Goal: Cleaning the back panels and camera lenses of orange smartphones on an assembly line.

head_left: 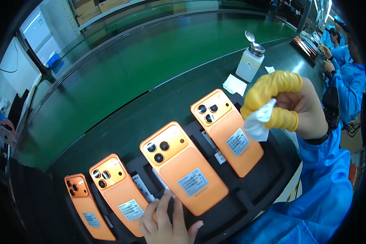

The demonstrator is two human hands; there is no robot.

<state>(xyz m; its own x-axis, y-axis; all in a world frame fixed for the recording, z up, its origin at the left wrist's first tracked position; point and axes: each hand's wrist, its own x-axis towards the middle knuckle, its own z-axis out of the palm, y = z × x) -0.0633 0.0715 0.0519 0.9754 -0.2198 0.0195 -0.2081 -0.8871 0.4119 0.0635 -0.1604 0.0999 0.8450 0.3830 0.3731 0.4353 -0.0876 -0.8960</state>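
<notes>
Several orange smartphones lie face down in a black tray [254, 197], each with three camera lenses and a white label. My right hand [288, 101], with yellow finger cots on its fingers, pinches a crumpled white wipe [259, 122] above the right-hand phone [232, 134]. My left hand [166, 221] is bare, its fingers stretched out. Its fingertips rest by the lower left side of the large middle phone [187, 171], at a white strip along that edge. Just left of this hand lies another phone [120, 191]; the leftmost phone [89, 207] is farther off.
Behind the tray runs a green conveyor belt [158, 57]. A white pump bottle [250, 65] with its metal lid raised stands at the back right, beside a folded white cloth [234, 84]. At far right, people in blue [347, 77] sit along the line near a rack [305, 49].
</notes>
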